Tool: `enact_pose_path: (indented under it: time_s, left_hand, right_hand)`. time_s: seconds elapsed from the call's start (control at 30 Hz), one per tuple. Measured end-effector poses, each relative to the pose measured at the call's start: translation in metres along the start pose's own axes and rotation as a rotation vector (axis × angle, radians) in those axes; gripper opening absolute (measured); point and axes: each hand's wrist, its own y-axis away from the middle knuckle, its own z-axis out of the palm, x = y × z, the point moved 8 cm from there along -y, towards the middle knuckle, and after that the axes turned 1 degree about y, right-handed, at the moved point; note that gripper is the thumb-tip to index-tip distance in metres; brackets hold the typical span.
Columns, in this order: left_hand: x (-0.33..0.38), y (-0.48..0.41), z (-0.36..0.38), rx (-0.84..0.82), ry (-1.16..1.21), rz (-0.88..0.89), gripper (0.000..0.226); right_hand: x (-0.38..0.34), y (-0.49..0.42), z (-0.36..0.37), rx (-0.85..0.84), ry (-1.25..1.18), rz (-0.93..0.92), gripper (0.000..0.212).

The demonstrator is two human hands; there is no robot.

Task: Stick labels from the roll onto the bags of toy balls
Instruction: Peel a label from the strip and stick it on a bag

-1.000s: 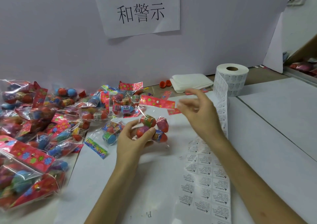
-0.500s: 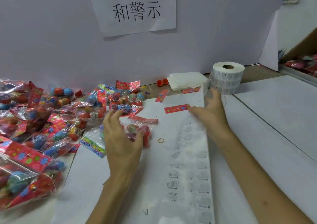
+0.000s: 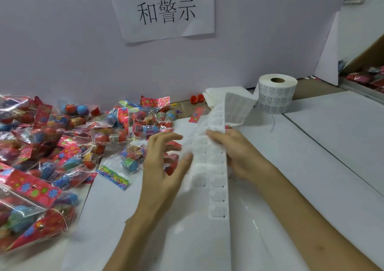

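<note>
The right hand pinches the label strip at its right edge; the left hand, fingers spread and holding nothing, is just beside its left edge.

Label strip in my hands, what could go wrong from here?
The label strip is folded over between the right hand and the roll; pulling may crease it or stick labels together. The roll stands on end, unheld, so a tug could tip it. The left hand is open beside the strip, so only one hand steadies it.
</note>
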Motion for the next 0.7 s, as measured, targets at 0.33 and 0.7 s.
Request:
enact_pose_path:
  time_s: [0.33, 0.7]
  left_hand:
    - [-0.031, 0.031, 0.049, -0.586, 0.648, -0.792, 0.047]
    - [-0.036, 0.031, 0.039, -0.435, 0.574, -0.828, 0.022]
  right_hand:
    - [-0.020, 0.001, -0.037, 0.219, -0.364, -0.103, 0.022]
    - [-0.031, 0.003, -0.061, 0.423, -0.219, -0.221, 0.021]
